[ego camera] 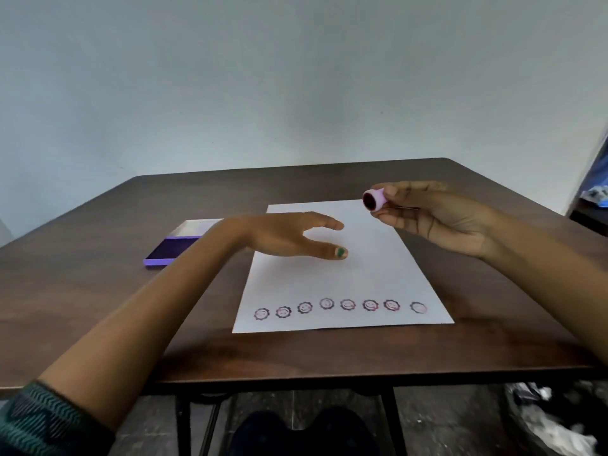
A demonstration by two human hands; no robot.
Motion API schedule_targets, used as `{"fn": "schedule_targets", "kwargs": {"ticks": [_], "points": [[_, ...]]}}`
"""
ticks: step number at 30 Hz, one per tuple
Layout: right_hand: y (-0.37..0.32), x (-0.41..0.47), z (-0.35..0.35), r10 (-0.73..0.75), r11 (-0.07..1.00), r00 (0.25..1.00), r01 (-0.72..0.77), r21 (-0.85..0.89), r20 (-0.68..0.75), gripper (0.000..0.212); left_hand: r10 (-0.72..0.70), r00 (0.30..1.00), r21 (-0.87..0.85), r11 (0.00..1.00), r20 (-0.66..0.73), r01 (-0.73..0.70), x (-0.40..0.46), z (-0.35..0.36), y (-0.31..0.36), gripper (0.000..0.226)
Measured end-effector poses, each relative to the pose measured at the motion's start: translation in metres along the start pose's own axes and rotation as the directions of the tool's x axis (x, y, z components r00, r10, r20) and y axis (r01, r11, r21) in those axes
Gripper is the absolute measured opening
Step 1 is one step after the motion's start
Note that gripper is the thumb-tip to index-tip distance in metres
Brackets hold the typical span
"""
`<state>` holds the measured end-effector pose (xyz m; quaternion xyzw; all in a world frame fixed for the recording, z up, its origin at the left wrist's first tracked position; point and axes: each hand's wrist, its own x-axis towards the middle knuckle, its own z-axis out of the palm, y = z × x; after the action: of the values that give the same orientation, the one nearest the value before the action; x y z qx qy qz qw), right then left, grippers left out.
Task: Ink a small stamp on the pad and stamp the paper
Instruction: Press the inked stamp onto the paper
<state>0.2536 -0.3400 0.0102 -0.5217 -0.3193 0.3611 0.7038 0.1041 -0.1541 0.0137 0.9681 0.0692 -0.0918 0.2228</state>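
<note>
A white sheet of paper (368, 278) lies on the dark wooden table (98, 291), with a row of several smiley-flower prints along its near edge. My right hand (437, 215) is raised above the paper's far right corner, shut on a small pink round stamp (374, 199) whose dark inked face is turned toward the left. My left hand (289, 236) hovers palm down over the paper's left part, fingers apart, holding nothing. The purple ink pad (171, 250) lies open to the left of the paper, partly hidden behind my left forearm.
The pad's pale lid (197, 228) lies folded back behind it. The table's near edge runs across the lower view, with its black metal legs (184, 422) beneath. Crumpled material (556, 419) sits on the floor at lower right.
</note>
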Motion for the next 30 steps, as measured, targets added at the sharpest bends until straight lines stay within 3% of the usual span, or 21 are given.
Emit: {"fn": "schedule_targets", "kwargs": {"ticks": [3,7,13,22,30], "points": [[-0.001,-0.009,-0.004,-0.008,0.995,1.0,0.009,-0.096,0.005,0.041,-0.037,0.999,0.082,0.996,0.038,0.034,0.003,0.01,-0.001,0.091],[-0.006,-0.024,-0.006,-0.035,0.917,0.999,0.043,-0.397,0.026,0.043,-0.063,0.998,0.07,0.996,0.025,0.061,-0.004,0.013,-0.007,0.092],[-0.013,-0.039,0.002,-0.107,0.709,0.991,0.132,-0.693,0.079,0.018,-0.08,0.997,0.09,0.993,0.011,0.079,-0.014,0.009,-0.016,0.088],[-0.008,-0.05,0.031,-0.1,0.422,0.986,0.162,-0.892,0.132,0.015,-0.111,0.994,0.065,0.992,0.022,0.11,-0.023,0.002,-0.023,0.089],[-0.007,-0.057,0.041,-0.094,0.344,0.987,0.158,-0.925,0.134,0.018,-0.132,0.991,0.126,0.984,0.03,0.128,-0.022,0.0,-0.026,0.094]]}}
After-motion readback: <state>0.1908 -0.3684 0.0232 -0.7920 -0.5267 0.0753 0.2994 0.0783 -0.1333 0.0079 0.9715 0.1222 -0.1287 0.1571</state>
